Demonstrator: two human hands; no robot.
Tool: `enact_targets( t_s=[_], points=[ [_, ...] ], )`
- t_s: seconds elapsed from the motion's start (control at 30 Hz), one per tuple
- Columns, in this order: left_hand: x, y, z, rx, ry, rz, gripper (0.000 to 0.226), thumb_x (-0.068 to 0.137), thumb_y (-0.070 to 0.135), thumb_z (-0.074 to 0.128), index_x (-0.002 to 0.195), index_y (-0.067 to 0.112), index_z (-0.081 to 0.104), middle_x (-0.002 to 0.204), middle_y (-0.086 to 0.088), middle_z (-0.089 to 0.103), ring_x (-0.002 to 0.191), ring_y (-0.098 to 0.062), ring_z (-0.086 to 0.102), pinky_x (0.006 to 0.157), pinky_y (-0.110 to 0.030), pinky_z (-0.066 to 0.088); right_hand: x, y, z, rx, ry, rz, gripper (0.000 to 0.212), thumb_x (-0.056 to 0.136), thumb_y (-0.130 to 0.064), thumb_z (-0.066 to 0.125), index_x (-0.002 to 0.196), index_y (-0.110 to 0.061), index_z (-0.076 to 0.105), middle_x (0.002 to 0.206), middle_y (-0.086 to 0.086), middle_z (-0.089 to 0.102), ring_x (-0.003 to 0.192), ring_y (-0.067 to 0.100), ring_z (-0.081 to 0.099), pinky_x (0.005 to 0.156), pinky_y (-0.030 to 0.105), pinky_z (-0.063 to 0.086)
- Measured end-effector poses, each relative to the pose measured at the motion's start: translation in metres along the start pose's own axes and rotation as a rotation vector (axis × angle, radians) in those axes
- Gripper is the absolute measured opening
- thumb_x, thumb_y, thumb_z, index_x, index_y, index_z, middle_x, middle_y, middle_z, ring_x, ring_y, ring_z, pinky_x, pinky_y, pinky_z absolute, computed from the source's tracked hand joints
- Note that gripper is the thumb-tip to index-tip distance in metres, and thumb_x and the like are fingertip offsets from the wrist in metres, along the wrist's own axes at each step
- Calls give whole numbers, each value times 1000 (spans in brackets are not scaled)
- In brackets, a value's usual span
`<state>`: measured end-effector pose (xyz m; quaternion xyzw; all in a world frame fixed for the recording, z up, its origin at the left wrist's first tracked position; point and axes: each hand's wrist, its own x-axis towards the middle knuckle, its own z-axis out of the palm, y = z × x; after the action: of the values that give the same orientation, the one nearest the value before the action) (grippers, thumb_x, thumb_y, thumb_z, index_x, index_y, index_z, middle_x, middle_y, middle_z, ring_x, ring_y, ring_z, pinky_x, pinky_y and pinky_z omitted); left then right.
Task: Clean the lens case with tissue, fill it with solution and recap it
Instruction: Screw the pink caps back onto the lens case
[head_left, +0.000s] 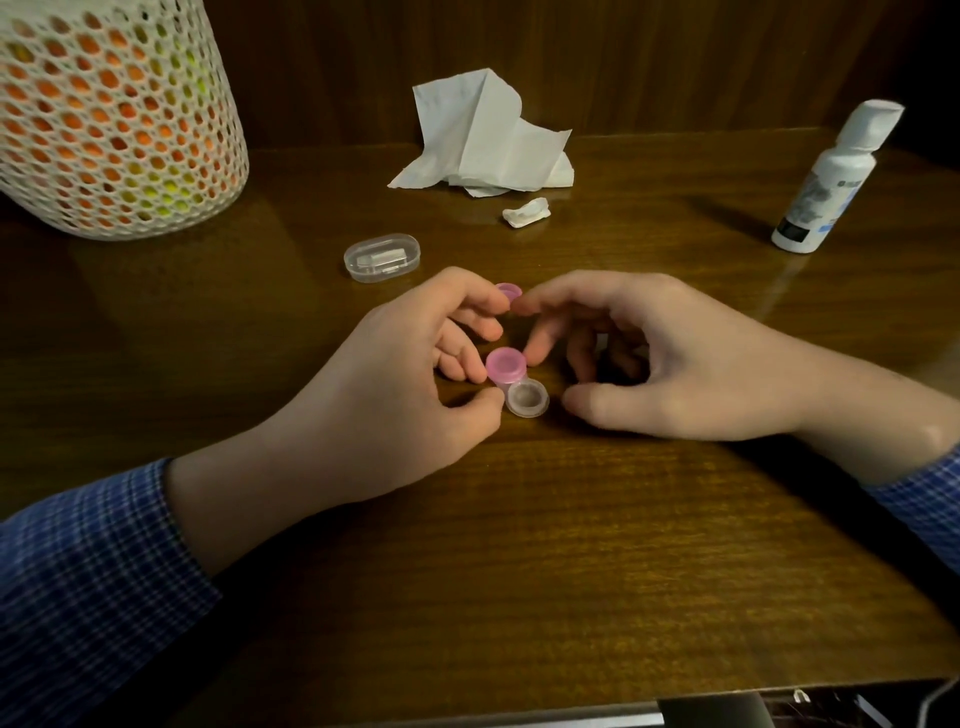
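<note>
Lens case (519, 387) at mid-tabletop (519, 545) between both hands. Its far well is closed by a pink cap (505, 365); its near well (527, 397) stands uncapped, and whether it holds liquid cannot be made out in the dim light. The case's middle is partly hidden by the cap and the left fingers.

Left hand (405, 374): thumb and curled fingers pinch the case at the capped well. A second pink cap (508, 294) lies just beyond the index fingertip; whether that finger touches it cannot be told.

Right hand (675, 358): fingers loosely curled and arched over the tabletop, index fingertip at the edge of the far cap, middle finger against the capped well's side, thumb lying flat near the open well. The palm's underside is in shadow and hidden, so it cannot be told whether it holds anything.

Far centre: crumpled tissue (483, 140), with a small wadded tissue piece (527, 212) just near of it. Clear oval box (382, 257) left of the wad, closed, with a pale, indistinct item inside. Solution bottle (831, 176) at far right, upright, capped, label unreadable. Mesh basket (114, 114) at far left, cut off by the frame, holding orange and yellow-green round items. Checked sleeves (93, 587) cut off at the near edges.
</note>
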<state>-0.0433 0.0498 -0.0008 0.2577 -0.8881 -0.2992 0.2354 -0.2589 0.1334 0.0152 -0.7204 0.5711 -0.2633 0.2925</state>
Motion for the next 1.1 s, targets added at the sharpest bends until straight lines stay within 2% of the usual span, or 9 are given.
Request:
enact_targets(
  t_s=[0.07, 0.17, 0.3, 0.43, 0.6, 0.73, 0.83, 0.97, 1.1],
  points=[
    [0, 1, 0, 9, 11, 3, 63, 77, 19, 82, 134, 17, 56, 107, 11, 67, 84, -6, 69, 74, -26, 60, 0, -2, 3, -32, 14, -26, 73, 78, -32, 85, 143, -27, 51, 112, -14, 70, 92, 10, 67, 78, 25, 58],
    [-1, 1, 0, 25, 25, 10, 61, 77, 21, 83, 132, 17, 57, 106, 12, 69, 80, -7, 68, 70, -25, 59, 2, -3, 9, -68, 48, -57, 79, 73, -38, 86, 143, -26, 51, 111, -15, 71, 95, 11, 68, 80, 28, 58],
    [-1, 0, 0, 25, 19, 10, 60, 79, 19, 84, 132, 16, 57, 102, 12, 71, 80, -8, 69, 70, -25, 59, 4, 0, 12, -58, 82, -65, 73, 75, -40, 82, 141, -24, 54, 107, -15, 72, 93, 9, 69, 78, 29, 58],
    [-1, 0, 0, 36, 20, 16, 58, 80, 22, 83, 132, 18, 57, 95, 12, 71, 81, -7, 68, 70, -23, 58, 5, 5, 11, -60, 93, -54, 67, 79, -30, 83, 140, -25, 55, 104, -15, 72, 92, 9, 69, 77, 24, 58],
    [-4, -1, -2, 86, 59, 43, 54, 80, 22, 83, 128, 20, 58, 90, 14, 68, 82, -8, 65, 70, -22, 55, 8, 11, 4, 45, 184, -52, 57, 80, -43, 79, 132, -27, 62, 105, -9, 71, 85, 11, 69, 74, 24, 59],
    [-4, -6, -5, 112, 69, 29, 45, 80, 19, 82, 121, 22, 62, 89, 15, 66, 82, -8, 63, 71, -18, 54, 24, 24, -3, -18, 361, 51, 35, 89, -20, 76, 123, -26, 67, 104, -7, 71, 81, 15, 68, 71, 27, 60],
    [-5, -7, -5, 139, 49, 15, 30, 82, 23, 79, 107, 28, 65, 89, 15, 63, 83, -6, 60, 70, -17, 52, 43, 25, 2, -151, 313, 68, 43, 87, -25, 78, 128, -27, 65, 106, -14, 68, 77, 12, 67, 68, 25, 60],
    [-4, -7, -4, 158, 37, 2, 18, 82, 26, 78, 95, 32, 66, 86, 17, 58, 80, -6, 57, 67, -14, 47, 62, 21, 8, -307, 265, 56, 55, 86, -40, 77, 136, -29, 59, 110, -16, 63, 75, 6, 62, 61, 18, 49],
    [-4, -6, -4, 139, 40, -5, 12, 83, 28, 76, 91, 32, 67, 82, 16, 55, 78, -6, 56, 66, -14, 47, 72, 18, 8, -332, 256, 59, 45, 90, -33, 76, 133, -30, 63, 103, -18, 65, 80, 4, 61, 65, 13, 46]
  ],
)
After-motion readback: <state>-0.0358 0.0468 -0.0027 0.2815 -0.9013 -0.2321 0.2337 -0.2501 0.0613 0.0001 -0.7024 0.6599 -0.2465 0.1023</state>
